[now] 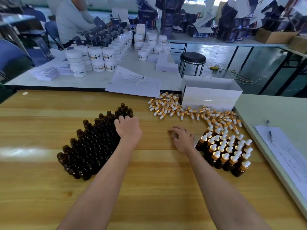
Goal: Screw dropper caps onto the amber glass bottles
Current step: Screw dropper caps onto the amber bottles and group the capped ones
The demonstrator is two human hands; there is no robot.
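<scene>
A dense block of uncapped amber glass bottles point(89, 145) stands on the wooden table point(149, 171), left of centre. My left hand point(127, 128) hovers over the block's far right corner, fingers spread over the bottle tops, and I cannot tell whether it grips one. My right hand point(181, 138) rests on the bare wood with its fingers curled down and apart, holding nothing that shows. Right of it stands a group of capped bottles point(227, 153) with gold collars and white bulbs. Loose dropper caps point(182, 110) lie scattered in a band across the far right of the table.
A white open box point(211, 95) sits behind the caps. Printed sheets with a pen point(134, 83) overlap the table's far edge. Another paper with a pen point(282, 151) lies on the adjoining table at right. White jars point(99, 58) and a person in white occupy the far table; a stool point(192, 58) stands beyond.
</scene>
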